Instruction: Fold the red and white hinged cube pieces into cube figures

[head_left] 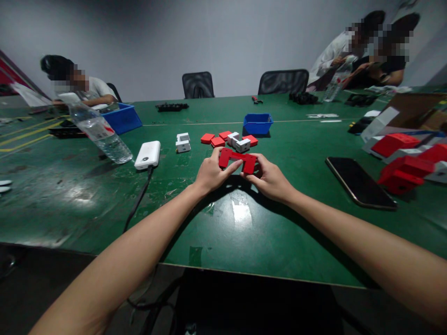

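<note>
Between both hands, just above the green table (223, 237), I hold a red U-shaped plastic part (239, 157). My left hand (213, 172) grips its left end, with the thumb reaching across under the notch. My right hand (270, 176) pinches the right end between thumb and fingers. Right behind it lie several red blocks (207, 138) and a white U-shaped part (240, 143). A second white part (183, 143) sits to the left of them. The undersides of my fingers are partly hidden by the red part.
A white power bank (148, 155) with a black cable and a water bottle (101, 132) stand left. A blue bin (257, 123) is behind the blocks. To the right are a phone (359, 182) and more red and white parts (401, 172). Other people sit at the far sides.
</note>
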